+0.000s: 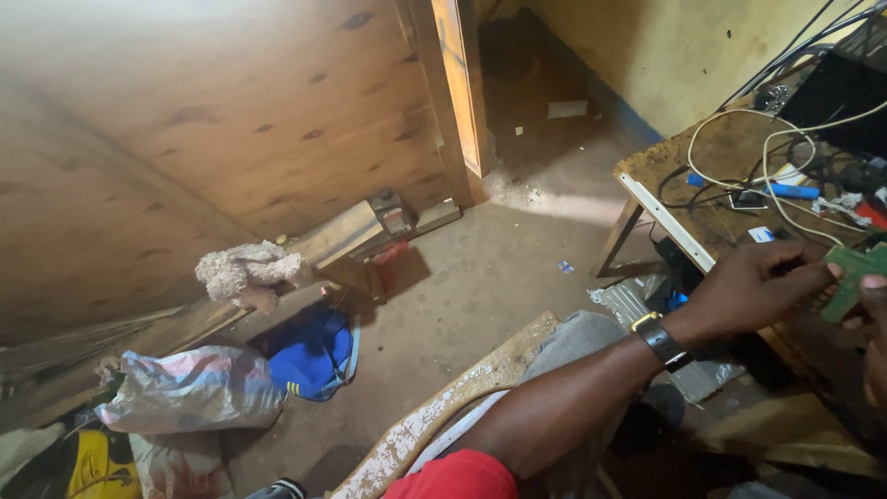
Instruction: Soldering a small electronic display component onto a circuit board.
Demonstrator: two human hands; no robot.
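Note:
My left hand (753, 286), with a black watch with a gold case (658, 338) on the wrist, reaches to the right and pinches the left end of a small green circuit board (852, 275). My right hand (873, 310) shows only at the right edge, with its thumb on the board's other end. Most of that hand is out of frame. The board is held just above the front edge of a worn wooden table (665, 199).
White and black cables (771, 152), a blue pen-like tool (790, 191) and a black device (841, 88) lie on the table. On the floor to the left are a blue bag (309, 356), plastic sacks (185, 393), a dirty rag (245, 273) and a wooden plank (453, 402).

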